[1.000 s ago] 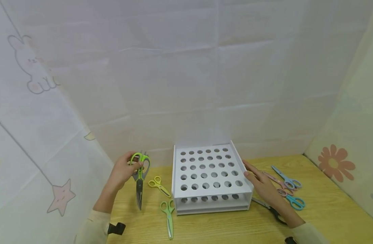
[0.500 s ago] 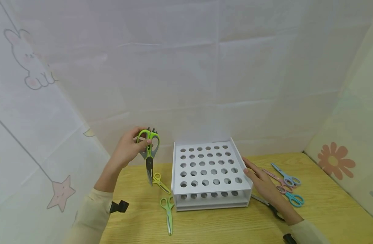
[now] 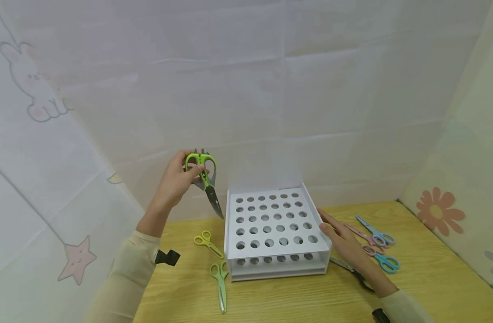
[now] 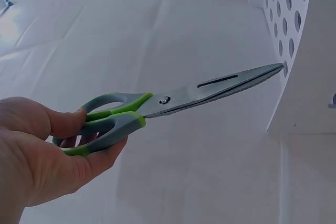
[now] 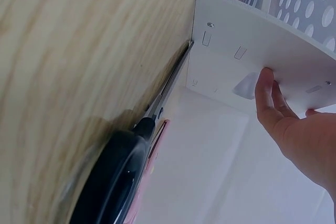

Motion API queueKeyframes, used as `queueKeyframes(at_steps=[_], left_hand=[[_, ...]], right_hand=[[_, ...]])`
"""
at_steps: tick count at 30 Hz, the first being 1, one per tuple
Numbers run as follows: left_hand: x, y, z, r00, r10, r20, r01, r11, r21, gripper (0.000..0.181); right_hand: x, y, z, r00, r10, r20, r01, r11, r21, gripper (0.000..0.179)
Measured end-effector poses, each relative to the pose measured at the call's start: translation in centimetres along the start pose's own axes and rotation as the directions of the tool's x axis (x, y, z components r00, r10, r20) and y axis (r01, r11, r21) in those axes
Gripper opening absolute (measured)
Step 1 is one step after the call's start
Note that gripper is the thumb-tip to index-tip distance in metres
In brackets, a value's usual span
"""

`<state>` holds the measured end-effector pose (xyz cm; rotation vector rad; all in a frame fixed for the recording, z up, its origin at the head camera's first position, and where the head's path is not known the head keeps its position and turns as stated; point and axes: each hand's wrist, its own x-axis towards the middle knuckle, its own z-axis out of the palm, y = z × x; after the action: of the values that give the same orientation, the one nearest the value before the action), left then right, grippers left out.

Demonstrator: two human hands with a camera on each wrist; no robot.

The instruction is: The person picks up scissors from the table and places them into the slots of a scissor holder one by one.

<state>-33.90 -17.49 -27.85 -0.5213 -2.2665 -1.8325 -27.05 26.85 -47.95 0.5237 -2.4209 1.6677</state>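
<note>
My left hand (image 3: 176,178) pinches the green and grey handles of a pair of kitchen scissors (image 3: 212,197), held in the air left of a white rack (image 3: 275,229) full of round holes. Its blades are together and point down and right, toward the rack's left side. In the left wrist view the thumb and fingers grip the scissors (image 4: 184,98) by the handle loops. My right hand (image 3: 343,237) rests against the rack's right side wall; in the right wrist view its fingertips touch that side panel (image 5: 226,51).
Yellow scissors (image 3: 208,242) and light green scissors (image 3: 220,282) lie left of the rack on the wooden table (image 3: 278,300). To its right lie black-handled scissors (image 3: 353,271), blue scissors (image 3: 371,229), pink scissors (image 3: 361,233) and teal-handled scissors (image 3: 385,261). A pale sheet hangs behind.
My left hand has lifted the kitchen scissors up and to the right, and their blades have swung from nearly straight down toward the rack. The right hand stays against the rack.
</note>
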Motion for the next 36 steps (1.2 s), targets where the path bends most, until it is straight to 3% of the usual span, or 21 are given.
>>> queueKeyframes(at_steps=[7, 11, 23, 28, 36], left_hand=[[0.7, -1.2, 1.3, 0.995, 0.044, -0.090, -0.054, 0.992, -0.115, 0.036], [0.9, -2.6, 2.3, 0.991, 0.084, -0.107, -0.096, 0.989, -0.109, 0.034], [1.2, -5.6, 4.5, 0.994, 0.104, -0.035, -0.104, 0.995, 0.003, 0.034], [1.3, -6.2, 5.0, 0.996, 0.089, -0.011, -0.089, 0.996, 0.007, 0.033], [1.4, -7.3, 6.4, 0.991, 0.130, 0.027, -0.132, 0.990, 0.052, 0.032]], right_hand=[[0.1, 0.0, 0.4, 1.000, -0.010, 0.015, 0.009, 0.998, 0.055, 0.051], [0.0, -0.1, 0.5, 1.000, -0.009, 0.020, 0.008, 0.999, 0.050, 0.052], [-0.2, -0.3, 0.6, 1.000, -0.008, 0.018, 0.007, 1.000, 0.029, 0.052], [-0.3, -0.6, 0.7, 1.000, -0.003, 0.014, 0.003, 1.000, 0.003, 0.052], [-0.7, -0.9, 0.5, 1.000, 0.001, 0.004, -0.001, 1.000, -0.004, 0.052]])
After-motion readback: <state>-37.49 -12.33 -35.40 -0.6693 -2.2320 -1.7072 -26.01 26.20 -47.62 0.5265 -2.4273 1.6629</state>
